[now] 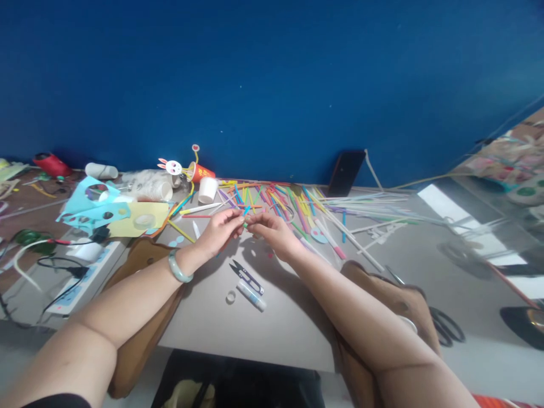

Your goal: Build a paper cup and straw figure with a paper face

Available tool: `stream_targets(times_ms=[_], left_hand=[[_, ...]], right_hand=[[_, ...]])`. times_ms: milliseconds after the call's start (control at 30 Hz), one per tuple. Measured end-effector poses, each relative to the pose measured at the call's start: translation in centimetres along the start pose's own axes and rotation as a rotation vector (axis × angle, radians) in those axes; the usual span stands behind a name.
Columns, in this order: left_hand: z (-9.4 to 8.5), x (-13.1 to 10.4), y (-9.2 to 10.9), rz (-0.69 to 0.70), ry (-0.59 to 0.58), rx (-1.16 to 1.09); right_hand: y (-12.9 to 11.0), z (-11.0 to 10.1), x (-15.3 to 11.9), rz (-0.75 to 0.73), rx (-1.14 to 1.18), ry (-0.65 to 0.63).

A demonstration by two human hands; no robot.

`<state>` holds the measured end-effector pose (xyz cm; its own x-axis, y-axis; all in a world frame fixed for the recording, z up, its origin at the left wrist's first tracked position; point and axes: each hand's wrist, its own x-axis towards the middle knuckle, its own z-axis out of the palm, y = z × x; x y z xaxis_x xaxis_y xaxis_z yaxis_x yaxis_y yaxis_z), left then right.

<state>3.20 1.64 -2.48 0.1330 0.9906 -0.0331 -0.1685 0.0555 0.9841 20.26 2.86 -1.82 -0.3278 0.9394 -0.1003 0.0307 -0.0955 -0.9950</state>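
Observation:
Above the table, my left hand and my right hand meet fingertip to fingertip, both closed in a pinch. Between them shows a small blue-and-green piece, mostly covered by the fingers; its kind is too small to make out. A jade-coloured bangle circles my left wrist. Below the hands lie black thread snips, a clear glue stick and a small pale ring-shaped cap. Colourful straw-like sticks spread behind the hands.
A white paper cup and an orange cup with a rabbit head stand back left. Cut blue paper, a power strip and cables lie left. A dark phone leans on the blue wall. Black-handled scissors lie right.

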Motion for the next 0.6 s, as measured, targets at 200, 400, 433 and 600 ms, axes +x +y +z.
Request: stream_targets(times_ms=[200, 400, 433, 600], left_hand=[[0.2, 0.1, 0.6, -0.145, -0.085, -0.2], [-0.2, 0.1, 0.2, -0.198, -0.09, -0.153], [-0.3, 0.1, -0.1, -0.195, -0.084, -0.131], [0.0, -0.1, -0.8, -0.125, -0.038, -0.057]], right_hand=[[0.0, -0.5, 0.4, -0.021, 0.059, 0.041], [-0.2, -0.4, 0.4, -0.066, 0.028, 0.065], [-0.3, -0.4, 0.4, -0.062, 0.018, 0.078], [-0.4, -0.5, 0.3, -0.055, -0.012, 0.094]])
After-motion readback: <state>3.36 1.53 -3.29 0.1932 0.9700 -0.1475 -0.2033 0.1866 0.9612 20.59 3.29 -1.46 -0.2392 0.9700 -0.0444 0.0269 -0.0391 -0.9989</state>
